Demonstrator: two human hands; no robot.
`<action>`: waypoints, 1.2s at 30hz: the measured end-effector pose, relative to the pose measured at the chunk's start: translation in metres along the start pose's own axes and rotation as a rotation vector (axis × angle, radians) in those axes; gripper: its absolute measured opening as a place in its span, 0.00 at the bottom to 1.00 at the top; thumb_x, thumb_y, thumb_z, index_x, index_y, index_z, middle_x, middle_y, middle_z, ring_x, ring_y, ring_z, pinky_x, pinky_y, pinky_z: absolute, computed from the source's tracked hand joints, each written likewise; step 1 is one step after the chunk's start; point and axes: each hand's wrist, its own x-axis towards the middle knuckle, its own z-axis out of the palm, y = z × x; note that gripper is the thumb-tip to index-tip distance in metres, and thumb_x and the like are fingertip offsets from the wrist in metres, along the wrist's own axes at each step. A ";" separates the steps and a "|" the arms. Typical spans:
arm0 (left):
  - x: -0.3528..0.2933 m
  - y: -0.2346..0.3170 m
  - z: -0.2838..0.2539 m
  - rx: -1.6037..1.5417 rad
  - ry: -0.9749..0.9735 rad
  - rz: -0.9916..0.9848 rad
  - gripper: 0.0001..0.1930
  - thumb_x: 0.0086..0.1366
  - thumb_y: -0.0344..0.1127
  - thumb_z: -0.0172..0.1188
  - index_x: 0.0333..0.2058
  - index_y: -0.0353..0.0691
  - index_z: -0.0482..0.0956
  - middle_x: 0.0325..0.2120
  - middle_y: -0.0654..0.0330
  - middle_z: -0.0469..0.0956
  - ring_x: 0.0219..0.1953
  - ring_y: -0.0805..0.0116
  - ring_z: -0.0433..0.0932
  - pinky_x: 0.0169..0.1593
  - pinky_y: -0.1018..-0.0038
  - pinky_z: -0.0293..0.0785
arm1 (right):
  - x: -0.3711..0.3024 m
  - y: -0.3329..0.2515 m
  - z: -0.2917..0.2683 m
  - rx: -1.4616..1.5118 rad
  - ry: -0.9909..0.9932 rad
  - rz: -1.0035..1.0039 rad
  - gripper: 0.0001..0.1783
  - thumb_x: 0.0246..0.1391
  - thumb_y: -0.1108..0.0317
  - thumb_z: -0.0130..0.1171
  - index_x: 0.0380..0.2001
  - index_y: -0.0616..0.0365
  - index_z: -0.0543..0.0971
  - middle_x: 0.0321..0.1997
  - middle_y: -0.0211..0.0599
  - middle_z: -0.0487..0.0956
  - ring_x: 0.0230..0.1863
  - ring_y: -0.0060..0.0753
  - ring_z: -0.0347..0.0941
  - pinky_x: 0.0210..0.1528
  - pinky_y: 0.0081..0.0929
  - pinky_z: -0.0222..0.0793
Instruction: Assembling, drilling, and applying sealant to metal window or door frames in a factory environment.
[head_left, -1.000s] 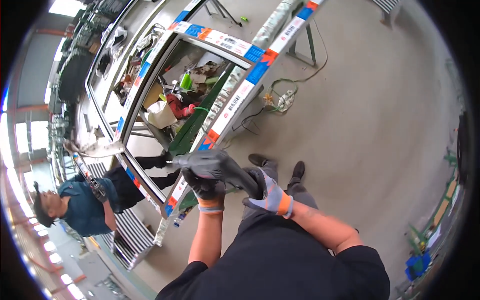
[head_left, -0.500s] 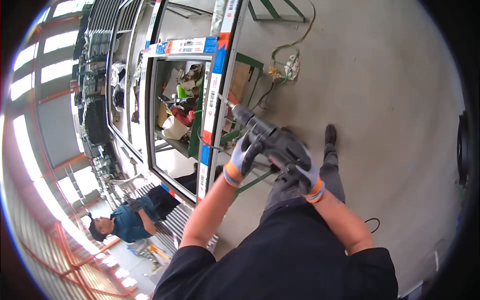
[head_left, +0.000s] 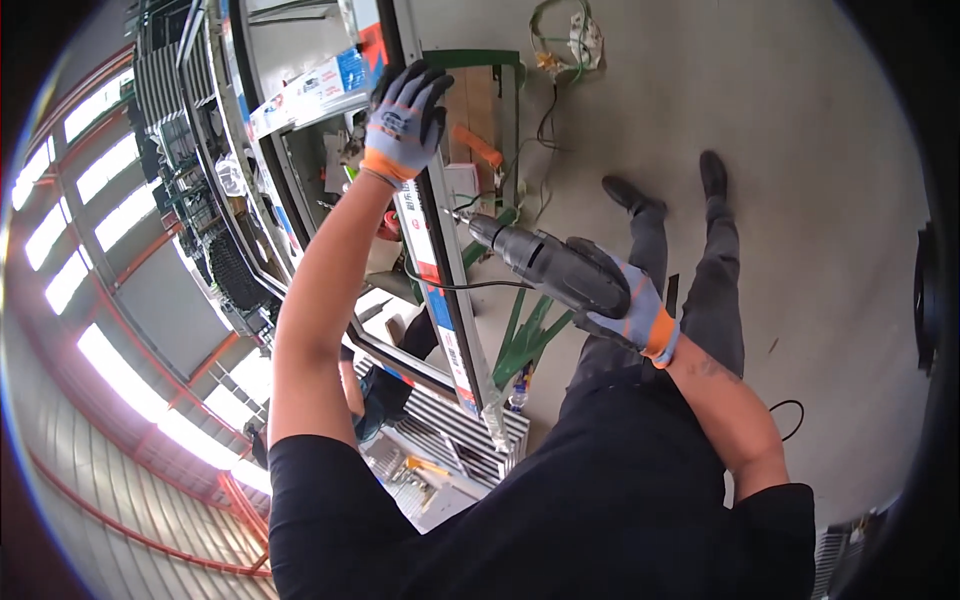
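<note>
A black corded power drill (head_left: 550, 262) is in my right hand (head_left: 640, 305), which is wrapped round its rear end. Its bit points left and upward, toward the near bar of a large window frame (head_left: 425, 245); the tip appears close to the bar, but contact cannot be told. My left hand (head_left: 405, 118) lies on that same bar farther up, back of the glove showing, fingers apart and stretched along it. Both hands wear grey gloves with black fingertips and orange cuffs. White, red and blue printed protective tape covers the frame.
Under the frame, a green metal stand (head_left: 530, 335) carries a bin of scraps. A black cable (head_left: 480, 286) crosses the bar. Coiled cord (head_left: 575, 40) lies on the floor ahead. Beyond the frame, another person (head_left: 380, 400) is partly hidden. Metal profiles (head_left: 440, 440) lie at lower left.
My left hand has left the drill and moved up and left onto the frame bar. The right hand alone holds the drill. My view has shifted, and the other person is now more hidden.
</note>
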 end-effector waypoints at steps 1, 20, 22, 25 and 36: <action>0.001 -0.008 0.003 -0.070 0.055 -0.008 0.24 0.56 0.32 0.56 0.55 0.42 0.74 0.55 0.54 0.73 0.63 0.51 0.66 0.68 0.54 0.54 | 0.006 0.003 -0.002 -0.150 -0.032 -0.112 0.47 0.39 0.82 0.66 0.67 0.62 0.62 0.64 0.36 0.72 0.62 0.24 0.68 0.66 0.28 0.61; 0.003 -0.033 0.029 -0.096 0.049 0.028 0.21 0.54 0.28 0.52 0.49 0.41 0.78 0.51 0.56 0.78 0.57 0.50 0.72 0.65 0.54 0.58 | 0.051 0.014 0.001 -0.150 -0.053 -0.026 0.44 0.40 0.68 0.71 0.64 0.56 0.66 0.53 0.40 0.78 0.51 0.34 0.76 0.56 0.28 0.69; 0.002 -0.034 0.032 -0.099 0.048 0.026 0.21 0.54 0.29 0.51 0.49 0.41 0.78 0.50 0.56 0.78 0.57 0.50 0.72 0.65 0.54 0.59 | 0.057 0.012 0.001 -0.127 -0.109 0.024 0.49 0.40 0.79 0.71 0.67 0.59 0.61 0.59 0.34 0.74 0.54 0.20 0.69 0.57 0.24 0.66; 0.001 -0.036 0.034 -0.092 0.049 0.024 0.21 0.54 0.29 0.51 0.48 0.41 0.78 0.50 0.56 0.78 0.56 0.50 0.72 0.64 0.54 0.59 | 0.063 0.016 0.003 -0.128 -0.104 0.017 0.48 0.40 0.79 0.70 0.68 0.59 0.61 0.59 0.34 0.74 0.54 0.20 0.69 0.57 0.24 0.66; -0.002 -0.048 0.038 -0.101 0.060 0.047 0.21 0.54 0.29 0.51 0.48 0.41 0.79 0.49 0.56 0.79 0.56 0.50 0.73 0.65 0.54 0.59 | 0.078 0.021 0.009 -0.117 -0.106 0.043 0.50 0.38 0.80 0.70 0.68 0.57 0.62 0.59 0.32 0.75 0.54 0.20 0.71 0.58 0.24 0.67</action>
